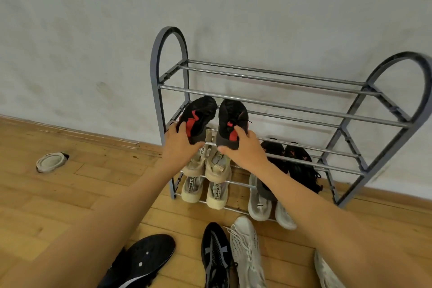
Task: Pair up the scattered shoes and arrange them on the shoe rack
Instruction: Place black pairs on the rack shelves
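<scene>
A grey metal shoe rack (280, 103) stands against the wall. My left hand (178, 145) grips the heel of one black-and-red shoe (198, 117). My right hand (244, 147) grips the heel of its twin (231, 117). Both shoes point toes-first at the left end of a middle shelf, side by side. Lower shelves hold a beige pair (210, 163), a cream pair (205, 190), a black pair (292, 161) and a grey-white pair (259, 201), partly hidden by my right arm.
Loose shoes lie on the wooden floor near me: a black shoe sole-up (145, 259), a black shoe with grey stripes (216, 255), a white knit shoe (246, 250) and another pale shoe (327, 273) at the bottom right. One shoe (51, 161) lies far left by the wall.
</scene>
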`<act>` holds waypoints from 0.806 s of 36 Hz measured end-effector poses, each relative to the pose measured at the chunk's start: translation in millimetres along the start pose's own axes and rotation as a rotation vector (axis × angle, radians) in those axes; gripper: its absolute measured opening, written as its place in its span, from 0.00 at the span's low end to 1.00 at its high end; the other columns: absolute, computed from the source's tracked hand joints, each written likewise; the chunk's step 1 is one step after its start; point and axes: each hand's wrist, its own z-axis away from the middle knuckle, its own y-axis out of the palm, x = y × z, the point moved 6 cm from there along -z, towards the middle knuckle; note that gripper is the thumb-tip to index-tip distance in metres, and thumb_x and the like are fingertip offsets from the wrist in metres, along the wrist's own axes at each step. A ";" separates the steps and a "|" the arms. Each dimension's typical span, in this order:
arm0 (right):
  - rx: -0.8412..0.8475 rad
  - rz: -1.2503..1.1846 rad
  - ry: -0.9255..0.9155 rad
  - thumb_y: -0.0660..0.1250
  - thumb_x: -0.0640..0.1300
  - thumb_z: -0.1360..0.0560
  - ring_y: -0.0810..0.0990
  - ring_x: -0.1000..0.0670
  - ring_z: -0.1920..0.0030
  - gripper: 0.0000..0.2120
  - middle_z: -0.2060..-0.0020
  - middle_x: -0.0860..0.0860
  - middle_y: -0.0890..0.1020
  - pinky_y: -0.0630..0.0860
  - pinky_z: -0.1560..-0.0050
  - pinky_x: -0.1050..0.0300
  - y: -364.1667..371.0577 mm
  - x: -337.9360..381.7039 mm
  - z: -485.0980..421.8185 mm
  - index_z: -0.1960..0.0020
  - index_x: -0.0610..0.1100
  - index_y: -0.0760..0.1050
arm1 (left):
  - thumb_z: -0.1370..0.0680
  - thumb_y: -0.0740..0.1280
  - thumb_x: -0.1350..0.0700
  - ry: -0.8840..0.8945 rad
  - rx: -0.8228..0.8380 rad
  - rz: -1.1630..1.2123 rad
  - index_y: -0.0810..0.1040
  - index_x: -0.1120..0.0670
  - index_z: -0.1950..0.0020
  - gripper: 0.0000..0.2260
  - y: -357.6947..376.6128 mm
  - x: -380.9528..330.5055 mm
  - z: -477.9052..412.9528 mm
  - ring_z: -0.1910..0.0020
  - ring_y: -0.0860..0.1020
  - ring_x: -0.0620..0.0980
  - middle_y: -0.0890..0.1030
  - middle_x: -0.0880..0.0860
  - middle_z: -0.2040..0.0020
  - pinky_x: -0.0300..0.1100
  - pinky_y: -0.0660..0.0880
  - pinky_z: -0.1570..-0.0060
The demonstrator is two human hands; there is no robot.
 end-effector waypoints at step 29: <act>-0.031 0.245 -0.176 0.66 0.43 0.26 0.61 0.39 0.29 0.30 0.28 0.42 0.61 0.61 0.30 0.38 -4.1 19.4 43.7 0.27 0.49 0.60 | 0.21 0.62 0.55 0.175 0.043 -0.269 0.51 0.55 0.22 0.30 1.6 -28.9 72.4 0.23 0.42 0.60 0.48 0.61 0.22 0.53 0.43 0.26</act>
